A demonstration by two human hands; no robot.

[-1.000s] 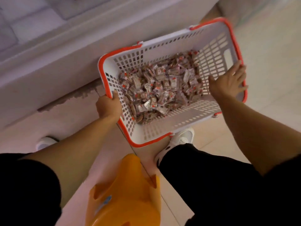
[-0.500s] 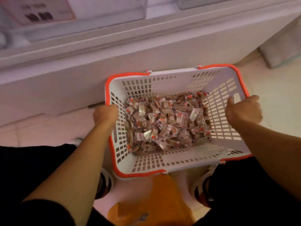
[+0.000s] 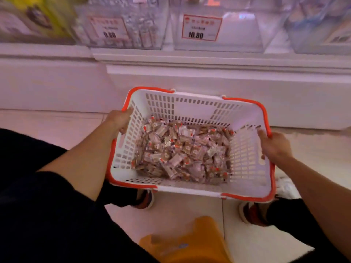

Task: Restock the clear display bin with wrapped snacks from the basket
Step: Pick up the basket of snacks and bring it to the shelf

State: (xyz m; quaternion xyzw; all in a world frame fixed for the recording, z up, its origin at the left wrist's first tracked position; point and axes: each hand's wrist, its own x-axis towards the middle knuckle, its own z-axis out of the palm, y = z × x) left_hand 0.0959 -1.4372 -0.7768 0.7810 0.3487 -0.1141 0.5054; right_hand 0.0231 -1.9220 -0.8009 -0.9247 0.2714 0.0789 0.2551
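A white slotted basket (image 3: 191, 108) with an orange rim is held in the air in front of me. Its floor is covered by a heap of small wrapped snacks (image 3: 182, 150) in clear and red wrappers. My left hand (image 3: 118, 120) grips the basket's left rim. My right hand (image 3: 275, 145) grips the right rim. Above, on the white shelf, stands a clear display bin (image 3: 241, 31) with a price tag reading 10.80; it looks almost bare inside.
A second clear bin (image 3: 136, 29) with a 9.80 tag stands to the left, other bins (image 3: 321, 27) to the right. A white shelf ledge (image 3: 209, 61) runs across. An orange stool (image 3: 188, 242) sits on the floor between my feet.
The basket has come up off the floor and levelled out. My right hand went from resting on the rim to gripping it. The view has tilted up, showing the bins.
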